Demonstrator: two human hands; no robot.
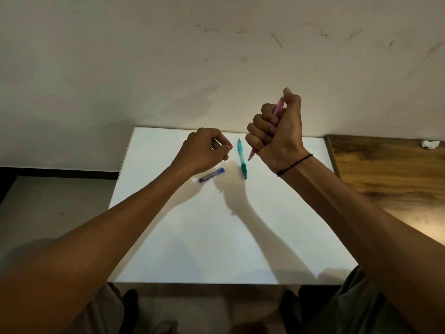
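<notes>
Fingers (261,131) of the right hand (279,133) clench a pink mechanical pencil (278,106) above the white table (216,237), hiding its middle. The blue lead case (211,175) bears an unreadable label. The left hand (204,148) curls, and any pinch is unclear. A teal mechanical pencil (241,156) lies beyond.

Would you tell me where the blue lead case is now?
Head view: the blue lead case lies on the white table by the left hand, left of the green pencil.
</notes>
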